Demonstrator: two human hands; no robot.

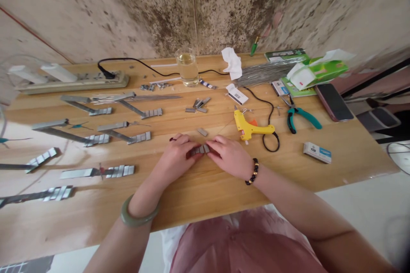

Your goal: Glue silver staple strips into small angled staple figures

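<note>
Between my two hands, just above or on the wooden table, is a short row of small grey blocks (201,149). My left hand (177,155) pinches the row's left end with thumb and fingers. At the right end, my right hand (229,153) has its fingertips closed on the same row. One loose grey block (202,132) lies just beyond my fingers. Farther back sits a small pile of grey blocks (197,105). A yellow glue gun (253,127) rests on its side beyond my right hand. My fingers partly hide the row.
Several grey jointed pieces with stepped ends (118,171) spread over the left. A glass of liquid (187,68) stands at the back near a power strip (73,83). Teal pliers (303,118), a small box (317,152), a phone (334,102) and thin wires (267,73) lie right.
</note>
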